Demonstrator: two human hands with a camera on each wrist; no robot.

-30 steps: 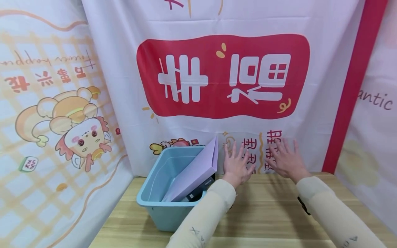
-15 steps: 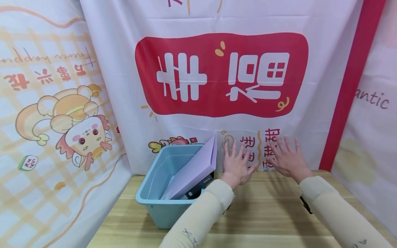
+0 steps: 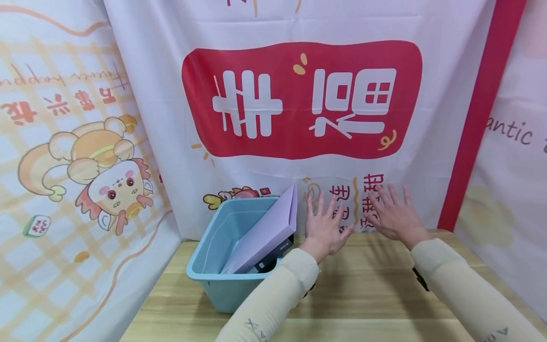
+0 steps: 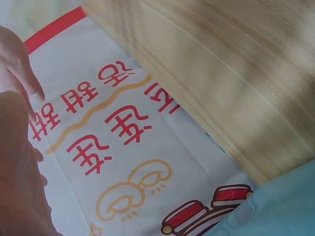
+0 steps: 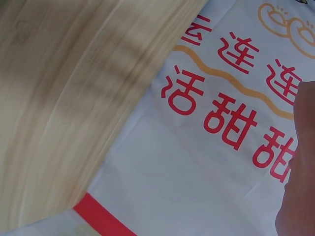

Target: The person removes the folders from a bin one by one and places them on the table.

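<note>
In the head view my left hand (image 3: 322, 230) is held out with its fingers spread and nothing in it, just right of a blue plastic bin (image 3: 198, 266). My right hand (image 3: 397, 216) is likewise spread and holds nothing, farther right. A lilac folder (image 3: 262, 235) leans in the bin, its upper corner standing above the rim. Under the folder lies a black box (image 3: 273, 254) with small pale print, mostly hidden. Only part of the left hand (image 4: 22, 162) enters the left wrist view, and an edge of the right hand (image 5: 301, 172) enters the right wrist view.
The bin stands on a wood-grain table (image 3: 359, 289). Behind the table hangs a white cloth (image 3: 431, 156) with a large red printed panel. A cartoon-printed cloth (image 3: 25, 190) closes the left side, and another pale cloth (image 3: 513, 190) the right.
The head view has shifted slightly, so the scene sits a little higher and farther left. Both hands keep their spread pose, and the bin and its contents stay as they were.
</note>
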